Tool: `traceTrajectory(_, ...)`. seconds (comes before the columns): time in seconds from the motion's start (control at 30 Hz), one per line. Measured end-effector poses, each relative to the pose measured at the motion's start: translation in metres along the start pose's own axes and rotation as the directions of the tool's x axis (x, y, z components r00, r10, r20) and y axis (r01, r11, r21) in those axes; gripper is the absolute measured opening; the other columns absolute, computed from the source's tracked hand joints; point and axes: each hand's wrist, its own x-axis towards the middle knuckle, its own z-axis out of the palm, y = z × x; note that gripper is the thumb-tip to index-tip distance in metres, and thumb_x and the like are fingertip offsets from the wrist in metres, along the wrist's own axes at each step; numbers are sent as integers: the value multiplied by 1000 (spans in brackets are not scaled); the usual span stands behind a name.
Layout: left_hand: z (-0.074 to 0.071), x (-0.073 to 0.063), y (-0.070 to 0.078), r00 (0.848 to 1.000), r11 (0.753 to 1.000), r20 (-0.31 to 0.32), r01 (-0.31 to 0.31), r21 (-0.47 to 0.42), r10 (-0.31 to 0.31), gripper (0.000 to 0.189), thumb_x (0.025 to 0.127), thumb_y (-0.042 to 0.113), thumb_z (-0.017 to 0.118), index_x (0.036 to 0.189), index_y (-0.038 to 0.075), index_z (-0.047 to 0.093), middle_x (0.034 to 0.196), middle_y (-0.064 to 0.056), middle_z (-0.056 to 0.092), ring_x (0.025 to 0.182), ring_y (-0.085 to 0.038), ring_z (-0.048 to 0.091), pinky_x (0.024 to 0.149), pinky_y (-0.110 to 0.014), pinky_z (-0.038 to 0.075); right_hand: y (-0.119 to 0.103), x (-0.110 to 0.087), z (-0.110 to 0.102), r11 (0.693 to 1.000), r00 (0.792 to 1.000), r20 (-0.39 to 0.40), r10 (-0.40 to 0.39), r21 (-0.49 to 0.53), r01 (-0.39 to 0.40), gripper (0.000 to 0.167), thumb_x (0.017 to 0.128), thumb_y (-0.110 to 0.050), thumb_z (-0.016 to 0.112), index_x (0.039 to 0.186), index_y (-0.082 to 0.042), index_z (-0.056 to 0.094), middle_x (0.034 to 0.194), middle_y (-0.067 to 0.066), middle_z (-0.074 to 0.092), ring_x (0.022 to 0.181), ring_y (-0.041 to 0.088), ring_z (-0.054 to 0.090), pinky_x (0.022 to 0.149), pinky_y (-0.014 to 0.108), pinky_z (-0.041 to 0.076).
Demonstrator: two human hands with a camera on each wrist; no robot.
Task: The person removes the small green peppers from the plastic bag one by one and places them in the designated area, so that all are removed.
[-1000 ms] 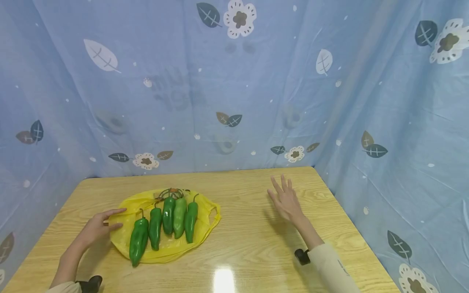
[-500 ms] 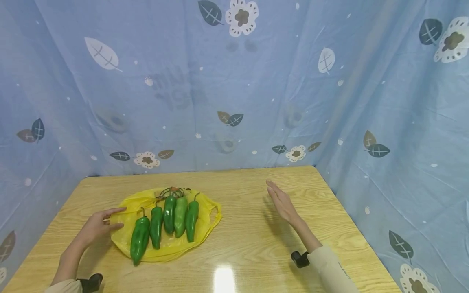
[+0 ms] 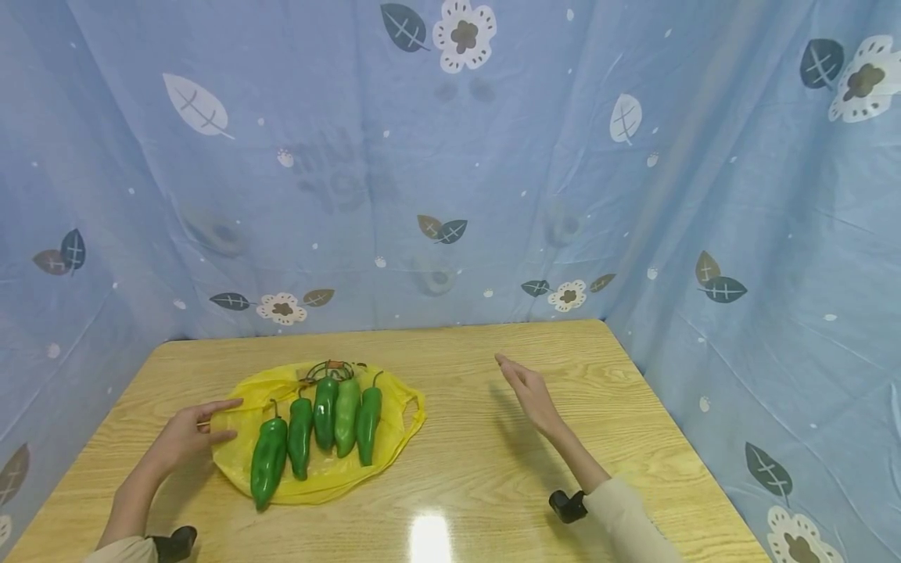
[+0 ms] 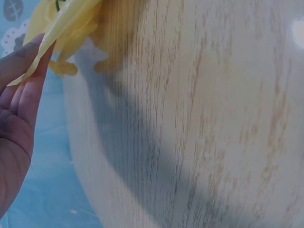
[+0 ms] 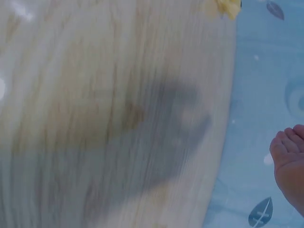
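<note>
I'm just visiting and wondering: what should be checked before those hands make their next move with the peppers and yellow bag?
1. Left hand has hold of the yellow bag: ok, its edge is pinched.
2. Right hand free: ok, it holds nothing.
3. Right hand at the yellow bag: not ok, it is apart, above the table.
4. Five green peppers uncovered: ok, all are in plain sight.
5. Yellow bag free of tears: cannot tell.

You stand in for no particular trade here: your curtained-off nook could be home or workplace, with blue leaf-and-flower cloth (image 3: 493, 164) hanging behind and on both sides of your wood-grain counter (image 3: 479, 438).
</note>
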Motion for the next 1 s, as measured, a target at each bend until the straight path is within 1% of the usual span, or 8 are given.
traceTrajectory(0.13, 0, 1, -1, 1000, 1000, 6, -5, -11, 5, 54, 87, 14, 71, 131, -9, 52, 131, -39, 45, 116, -58, 44, 88, -62, 45, -5, -2, 11, 998, 1000, 16, 25, 57, -26, 44, 104, -22, 43, 136, 9, 47, 138, 25, 48, 127, 40, 46, 105, 53, 37)
traceTrajectory(0.27, 0, 1, -1, 1000, 1000, 3, -11, -17, 11, 54, 87, 13, 71, 132, -9, 51, 132, -39, 45, 118, -58, 41, 89, -63, 44, -10, -2, 22, 997, 999, 22, 34, 74, -35, 42, 103, -16, 46, 134, 11, 47, 137, 26, 49, 125, 40, 49, 103, 50, 41)
traceTrajectory(0.33, 0, 0, 0, 1000, 1000, 3, -12, -24, 12, 54, 87, 12, 71, 132, -10, 51, 132, -39, 44, 118, -59, 40, 90, -63, 44, -15, -2, 26, 995, 999, 29, 42, 91, -44, 41, 103, -14, 46, 134, 12, 46, 137, 27, 49, 125, 41, 48, 103, 50, 40)
traceTrajectory(0.47, 0, 0, 1, 1000, 999, 4, -10, -40, 11, 55, 87, 12, 71, 132, -10, 50, 133, -39, 43, 119, -59, 39, 90, -63, 44, -33, -4, 31, 987, 997, 58, 57, 148, -65, 40, 102, -11, 47, 133, 15, 46, 136, 30, 48, 125, 43, 47, 104, 51, 38)
traceTrajectory(0.53, -1, 0, 1, 1000, 999, 5, -10, -39, 10, 55, 86, 13, 71, 132, -10, 50, 132, -39, 43, 118, -60, 39, 90, -63, 44, -43, -6, 34, 982, 996, 70, 61, 175, -72, 40, 101, -11, 48, 133, 15, 46, 136, 29, 48, 125, 42, 47, 105, 49, 38)
traceTrajectory(0.7, -1, -2, 2, 1000, 1000, 5, -3, -29, 3, 54, 86, 11, 71, 131, -10, 51, 132, -39, 45, 118, -59, 40, 90, -62, 45, -49, -6, 45, 973, 996, 58, 68, 216, -79, 40, 100, -11, 51, 132, 13, 48, 133, 27, 52, 123, 39, 51, 103, 41, 42)
traceTrajectory(0.87, 0, -1, 1, 1000, 1000, 6, -1, -18, 1, 55, 87, 14, 71, 132, -9, 50, 132, -38, 44, 118, -58, 41, 90, -62, 44, -57, -5, 56, 970, 997, 55, 62, 232, -73, 38, 99, -8, 53, 129, 14, 51, 130, 29, 54, 119, 39, 54, 99, 38, 46)
traceTrajectory(1.0, 0, 0, 1, 1000, 1000, -3, -4, -9, 4, 55, 86, 14, 71, 132, -8, 51, 132, -36, 46, 118, -57, 43, 90, -61, 45, -54, -2, 75, 959, 998, 40, 50, 277, -59, 36, 98, -6, 55, 127, 15, 53, 128, 30, 55, 118, 40, 55, 97, 35, 48)
